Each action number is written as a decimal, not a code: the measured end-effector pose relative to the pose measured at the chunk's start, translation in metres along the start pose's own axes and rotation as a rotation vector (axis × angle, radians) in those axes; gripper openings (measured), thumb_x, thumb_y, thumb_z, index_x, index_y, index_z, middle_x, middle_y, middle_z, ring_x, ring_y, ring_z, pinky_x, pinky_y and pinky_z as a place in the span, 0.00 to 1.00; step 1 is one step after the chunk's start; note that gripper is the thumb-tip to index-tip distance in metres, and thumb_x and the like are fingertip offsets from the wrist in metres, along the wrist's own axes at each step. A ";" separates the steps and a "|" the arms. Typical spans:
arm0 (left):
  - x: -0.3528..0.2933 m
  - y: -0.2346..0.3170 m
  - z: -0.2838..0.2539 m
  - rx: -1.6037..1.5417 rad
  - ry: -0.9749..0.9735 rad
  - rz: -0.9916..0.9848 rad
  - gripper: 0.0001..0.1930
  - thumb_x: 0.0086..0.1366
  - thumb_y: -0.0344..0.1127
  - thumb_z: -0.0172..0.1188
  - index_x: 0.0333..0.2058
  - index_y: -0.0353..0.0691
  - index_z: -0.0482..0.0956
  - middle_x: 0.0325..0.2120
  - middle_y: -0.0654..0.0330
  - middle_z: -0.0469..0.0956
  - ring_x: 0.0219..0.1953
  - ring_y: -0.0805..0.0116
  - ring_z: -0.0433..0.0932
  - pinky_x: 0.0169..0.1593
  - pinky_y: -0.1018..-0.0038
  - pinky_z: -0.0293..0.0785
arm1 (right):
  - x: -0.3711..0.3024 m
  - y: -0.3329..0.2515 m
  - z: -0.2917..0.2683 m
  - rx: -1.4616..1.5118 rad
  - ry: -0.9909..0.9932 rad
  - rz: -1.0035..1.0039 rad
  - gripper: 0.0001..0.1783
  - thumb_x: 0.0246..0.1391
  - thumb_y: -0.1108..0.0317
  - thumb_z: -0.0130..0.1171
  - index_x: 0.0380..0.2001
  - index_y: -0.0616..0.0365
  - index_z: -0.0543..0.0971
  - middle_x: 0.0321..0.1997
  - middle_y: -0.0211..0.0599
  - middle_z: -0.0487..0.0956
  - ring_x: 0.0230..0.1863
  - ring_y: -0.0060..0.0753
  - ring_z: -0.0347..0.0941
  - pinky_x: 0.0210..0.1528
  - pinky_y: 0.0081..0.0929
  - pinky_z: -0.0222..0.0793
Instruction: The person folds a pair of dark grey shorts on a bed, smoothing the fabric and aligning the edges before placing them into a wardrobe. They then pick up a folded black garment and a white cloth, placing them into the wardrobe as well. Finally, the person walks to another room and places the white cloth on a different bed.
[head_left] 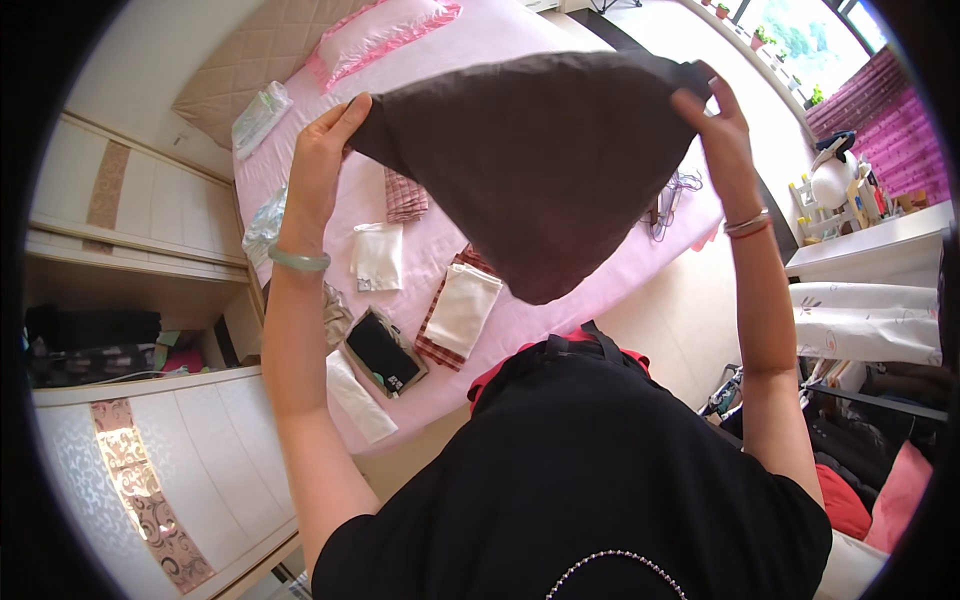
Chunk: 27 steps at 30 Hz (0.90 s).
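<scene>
A dark brown cloth (540,160) hangs stretched between my two raised hands, its lower part falling to a rounded point above the bed. My left hand (325,165), with a pale green bangle on the wrist, pinches its left corner between thumb and fingers. At the opposite corner my right hand (722,130) grips the cloth; the fingertips are slightly blurred. Beneath it on the pink bed (450,218) lie a white folded cloth (378,257), a pink checked folded cloth (405,196), a cream cloth (465,305) on a red checked one, and a black folded item (382,350).
A pillow with pink frills (380,35) rests at the bed's far end. Thin hangers (665,205) lie near its right edge. To the left stands a wardrobe (170,470) with an open compartment. Shelves with clothes (860,440) and a cluttered white desk (870,235) are at right.
</scene>
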<state>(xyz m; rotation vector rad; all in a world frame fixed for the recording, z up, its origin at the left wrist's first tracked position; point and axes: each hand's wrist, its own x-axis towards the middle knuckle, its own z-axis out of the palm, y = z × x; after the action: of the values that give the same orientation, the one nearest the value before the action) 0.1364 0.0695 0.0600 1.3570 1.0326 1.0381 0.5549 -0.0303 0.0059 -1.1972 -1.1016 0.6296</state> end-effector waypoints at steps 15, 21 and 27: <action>0.025 -0.029 -0.050 0.075 -0.084 -0.108 0.11 0.65 0.43 0.66 0.39 0.43 0.84 0.31 0.69 0.84 0.32 0.80 0.81 0.41 0.81 0.77 | 0.010 0.002 0.014 -0.037 -0.102 0.123 0.24 0.61 0.72 0.58 0.61 0.61 0.72 0.60 0.44 0.76 0.55 0.30 0.74 0.57 0.25 0.72; 0.028 -0.034 -0.059 -0.241 -0.145 -0.127 0.11 0.69 0.41 0.61 0.42 0.42 0.82 0.36 0.67 0.83 0.35 0.77 0.81 0.43 0.76 0.78 | 0.017 0.000 0.019 0.309 -0.067 0.189 0.24 0.61 0.75 0.57 0.60 0.65 0.72 0.60 0.42 0.76 0.53 0.29 0.75 0.55 0.25 0.72; 0.053 -0.061 -0.069 0.309 -0.010 0.081 0.12 0.71 0.41 0.58 0.43 0.40 0.82 0.33 0.66 0.83 0.34 0.72 0.82 0.38 0.73 0.79 | 0.025 0.000 0.036 -0.090 -0.001 -0.124 0.19 0.61 0.74 0.57 0.55 0.61 0.78 0.54 0.35 0.79 0.46 0.21 0.76 0.50 0.21 0.74</action>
<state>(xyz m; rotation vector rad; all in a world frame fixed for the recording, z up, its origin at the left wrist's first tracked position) 0.0813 0.1397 0.0023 1.6636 1.1738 0.9566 0.5317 0.0056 0.0135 -1.1954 -1.2054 0.4902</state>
